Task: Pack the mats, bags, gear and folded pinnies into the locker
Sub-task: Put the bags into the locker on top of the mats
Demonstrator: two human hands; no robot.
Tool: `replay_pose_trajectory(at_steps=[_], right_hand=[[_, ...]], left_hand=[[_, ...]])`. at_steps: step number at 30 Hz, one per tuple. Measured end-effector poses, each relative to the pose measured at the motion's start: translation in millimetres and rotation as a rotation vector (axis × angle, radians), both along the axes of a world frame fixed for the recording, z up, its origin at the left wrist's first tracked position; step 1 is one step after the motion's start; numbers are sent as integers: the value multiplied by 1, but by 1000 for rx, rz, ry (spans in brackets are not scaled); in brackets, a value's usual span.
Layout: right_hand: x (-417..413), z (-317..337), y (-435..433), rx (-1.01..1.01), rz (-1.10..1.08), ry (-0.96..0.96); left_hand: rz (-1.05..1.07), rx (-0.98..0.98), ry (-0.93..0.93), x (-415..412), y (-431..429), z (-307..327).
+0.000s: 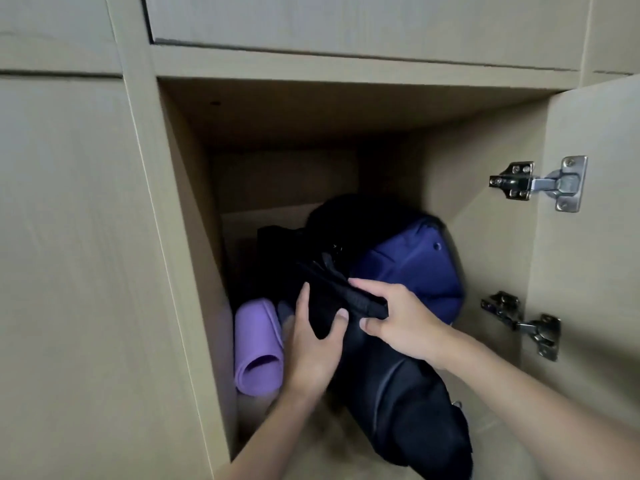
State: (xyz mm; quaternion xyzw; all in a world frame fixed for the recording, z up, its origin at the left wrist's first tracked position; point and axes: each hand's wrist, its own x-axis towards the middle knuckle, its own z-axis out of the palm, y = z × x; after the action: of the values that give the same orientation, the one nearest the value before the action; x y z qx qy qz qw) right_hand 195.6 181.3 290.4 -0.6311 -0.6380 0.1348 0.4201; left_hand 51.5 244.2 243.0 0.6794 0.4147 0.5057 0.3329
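Inside the open wooden locker [485, 161] a rolled purple mat [258, 348] lies along the left wall. A navy blue bag [412, 271] leans at the back right. A long black bag [408, 396] lies in front, reaching the locker's front edge. Both hands hold a folded black fabric piece [343, 299] above the black bag. My left hand [317, 344] grips its lower left part, thumb on top. My right hand [398, 323] pinches its right end. More dark items sit behind, too dark to tell apart.
The locker door [595, 237] stands open at the right, with two metal hinges [540, 183]. Closed wooden doors [69, 237] are on the left and a closed panel is above. There is free room in the locker's upper half.
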Motion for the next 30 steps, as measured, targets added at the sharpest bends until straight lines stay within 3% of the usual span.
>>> replay_pose_trajectory(at_steps=[5,12,15,20,30], right_hand=[[-8,3,11,25,3,-10],[-33,53,77,182,-29,-149],[-39,40,102,43,44,-13],[-21,-10,87,-158,102,217],[-33,-10,98,170,66,378]], left_hand=[[-27,19,-51,2,8,1],[68,-122,-437,-4,13,8],[21,-275,-554,-5,11,4],[98,-251,-510,2,15,-14],[108,-174,-575,2,34,-8]])
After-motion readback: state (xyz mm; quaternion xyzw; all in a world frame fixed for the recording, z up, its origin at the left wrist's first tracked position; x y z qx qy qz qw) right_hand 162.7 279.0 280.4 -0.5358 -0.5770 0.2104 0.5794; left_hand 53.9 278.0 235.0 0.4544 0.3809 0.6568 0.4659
